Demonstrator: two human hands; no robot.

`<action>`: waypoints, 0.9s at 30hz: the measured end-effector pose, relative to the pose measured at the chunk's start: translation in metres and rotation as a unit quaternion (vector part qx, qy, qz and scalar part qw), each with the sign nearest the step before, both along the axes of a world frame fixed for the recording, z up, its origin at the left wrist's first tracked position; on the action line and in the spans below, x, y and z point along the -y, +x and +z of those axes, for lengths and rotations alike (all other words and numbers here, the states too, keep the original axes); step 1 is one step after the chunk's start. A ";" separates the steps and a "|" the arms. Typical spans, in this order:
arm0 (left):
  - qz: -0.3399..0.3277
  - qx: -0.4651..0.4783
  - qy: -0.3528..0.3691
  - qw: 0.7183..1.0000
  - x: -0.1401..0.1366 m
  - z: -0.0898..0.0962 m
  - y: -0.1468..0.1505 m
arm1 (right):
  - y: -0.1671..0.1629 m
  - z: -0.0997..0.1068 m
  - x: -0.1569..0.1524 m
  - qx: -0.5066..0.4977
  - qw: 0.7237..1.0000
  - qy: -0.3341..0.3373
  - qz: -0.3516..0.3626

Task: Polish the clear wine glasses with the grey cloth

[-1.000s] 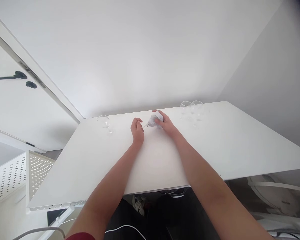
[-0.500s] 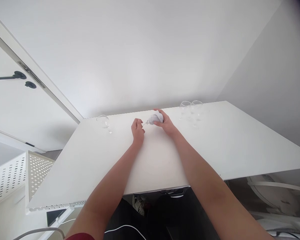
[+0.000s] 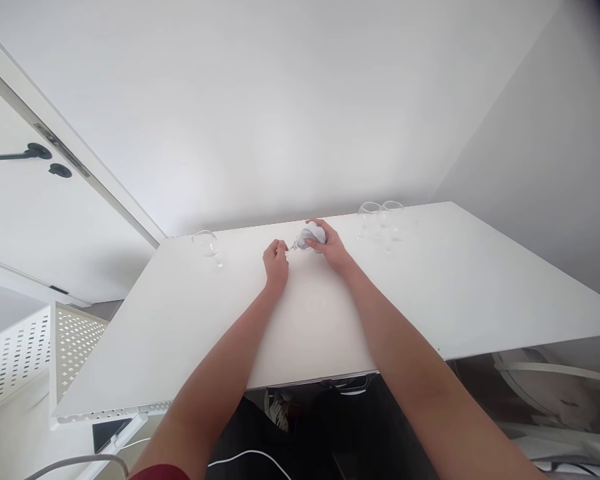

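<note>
A wine glass [image 3: 300, 244] is held tilted on its side above the white table [image 3: 315, 320], its bowl towards the right. My left hand [image 3: 276, 261] is closed around the foot end of its stem. My right hand [image 3: 332, 247] grips a pale grey cloth [image 3: 314, 232] at the bowl, the thumb along the near side. How far the cloth reaches inside the bowl I cannot tell. On the left stands another clear wine glass [image 3: 206, 245]. To the right of my hands are two more, one wine glass [image 3: 369, 215] beside a second wine glass [image 3: 393, 212].
Behind the table rises a pale wall [image 3: 290, 120]. A white door with a black handle [image 3: 30, 152] is at the left. A perforated white panel [image 3: 77, 340] borders the table's left side. Cables and a white cord [image 3: 250, 452] lie below the front edge.
My left fingers have shifted slightly around the stem, and the cloth and right hand have turned a little at the bowl. The standing glasses stay in place.
</note>
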State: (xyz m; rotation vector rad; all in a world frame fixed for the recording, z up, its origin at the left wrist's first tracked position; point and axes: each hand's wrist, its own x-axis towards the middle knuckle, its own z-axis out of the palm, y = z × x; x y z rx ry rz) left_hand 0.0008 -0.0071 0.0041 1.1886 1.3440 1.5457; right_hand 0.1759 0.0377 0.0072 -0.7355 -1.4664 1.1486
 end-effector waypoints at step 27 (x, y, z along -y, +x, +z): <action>-0.098 0.030 -0.021 0.994 0.002 0.005 0.000 | 0.005 -0.001 -0.003 -0.028 0.999 0.006 -0.031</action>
